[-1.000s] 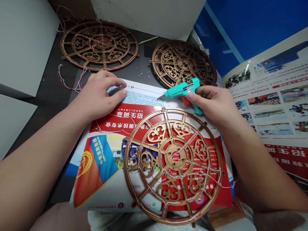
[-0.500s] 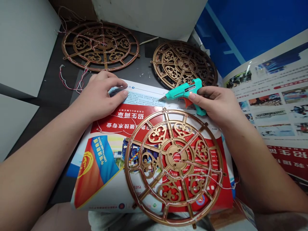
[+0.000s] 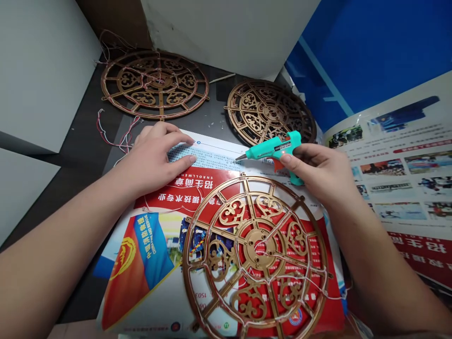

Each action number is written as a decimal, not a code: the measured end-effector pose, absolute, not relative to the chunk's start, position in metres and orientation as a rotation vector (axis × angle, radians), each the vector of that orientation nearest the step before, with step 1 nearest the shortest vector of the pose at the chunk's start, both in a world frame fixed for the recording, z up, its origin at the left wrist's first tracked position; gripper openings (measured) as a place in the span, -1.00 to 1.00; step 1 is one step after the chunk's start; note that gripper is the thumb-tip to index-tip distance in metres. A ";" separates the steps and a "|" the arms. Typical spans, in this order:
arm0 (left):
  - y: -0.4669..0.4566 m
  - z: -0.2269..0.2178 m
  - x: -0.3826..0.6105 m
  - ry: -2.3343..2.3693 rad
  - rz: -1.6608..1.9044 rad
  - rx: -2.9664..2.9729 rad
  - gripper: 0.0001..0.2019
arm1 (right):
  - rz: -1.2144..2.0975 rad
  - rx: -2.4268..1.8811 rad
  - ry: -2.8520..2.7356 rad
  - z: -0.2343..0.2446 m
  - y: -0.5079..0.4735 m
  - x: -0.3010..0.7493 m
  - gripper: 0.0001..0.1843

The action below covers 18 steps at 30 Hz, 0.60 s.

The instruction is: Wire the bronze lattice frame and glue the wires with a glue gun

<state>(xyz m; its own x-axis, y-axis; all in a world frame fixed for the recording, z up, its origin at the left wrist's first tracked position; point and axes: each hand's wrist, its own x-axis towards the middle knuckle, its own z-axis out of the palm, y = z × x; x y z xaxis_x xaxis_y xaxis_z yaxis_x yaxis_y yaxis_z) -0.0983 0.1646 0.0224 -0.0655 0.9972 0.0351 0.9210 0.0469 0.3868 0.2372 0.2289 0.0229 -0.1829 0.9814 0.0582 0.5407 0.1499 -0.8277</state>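
Note:
My right hand (image 3: 321, 172) is closed on a teal hot glue gun (image 3: 271, 151) with an orange trigger, its metal nozzle pointing left above the printed brochure (image 3: 141, 301). My left hand (image 3: 162, 157) rests on the brochure's upper left part, fingers apart and holding nothing. Nearest to me lies a round bronze-coloured openwork frame (image 3: 261, 245) with scroll ornaments. Thin pale wire (image 3: 300, 278) runs along its rings and spokes, with a loose length trailing off to the left across the brochure.
Behind my left hand lies a second wired round frame (image 3: 158, 82); more dark round frames (image 3: 271, 110) lie at the back right. Loose red and white wires (image 3: 122, 141) lie at left. White panels (image 3: 226, 33) rise behind, and an upright brochure (image 3: 395, 174) stands on the right.
The whole view has shifted, so things appear lower in the picture. The glue gun stays in my right hand, and my left hand stays on the brochure.

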 end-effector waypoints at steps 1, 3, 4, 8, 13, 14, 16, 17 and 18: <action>0.165 0.022 -0.099 2.078 0.458 1.959 -0.54 | 0.901 -1.465 -1.814 0.022 0.229 0.238 -0.55; 0.165 0.022 -0.099 2.074 0.469 1.955 -0.54 | 0.899 -1.487 -1.834 0.020 0.230 0.239 -0.55; 0.165 0.021 -0.100 2.072 0.474 1.954 -0.54 | 0.899 -1.493 -1.842 0.019 0.231 0.239 -0.55; 0.164 0.020 -0.100 2.061 0.489 1.962 -0.53 | 0.913 -1.508 -1.838 0.016 0.234 0.242 -0.55; 0.164 0.021 -0.100 2.072 0.474 1.948 -0.55 | 0.907 -1.520 -1.816 0.015 0.234 0.240 -0.53; 0.164 0.021 -0.099 2.076 0.470 1.943 -0.56 | 0.918 -1.517 -1.814 0.016 0.234 0.240 -0.52; 0.164 0.022 -0.099 2.079 0.464 1.935 -0.56 | 0.951 -1.522 -1.821 0.018 0.234 0.240 -0.50; 0.164 0.022 -0.099 2.077 0.465 1.934 -0.56 | 0.961 -1.532 -1.829 0.019 0.234 0.240 -0.50; 0.164 0.023 -0.099 2.074 0.467 1.934 -0.56 | 0.964 -1.546 -1.839 0.020 0.234 0.240 -0.50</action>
<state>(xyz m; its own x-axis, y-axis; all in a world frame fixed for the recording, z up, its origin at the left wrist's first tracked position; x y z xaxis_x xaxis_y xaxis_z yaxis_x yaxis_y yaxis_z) -0.0986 0.1641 0.0225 -0.0750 0.9969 0.0243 0.9112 0.0586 0.4079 0.2400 0.2339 0.0205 -0.1907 0.9809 -0.0383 0.5898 0.0833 -0.8032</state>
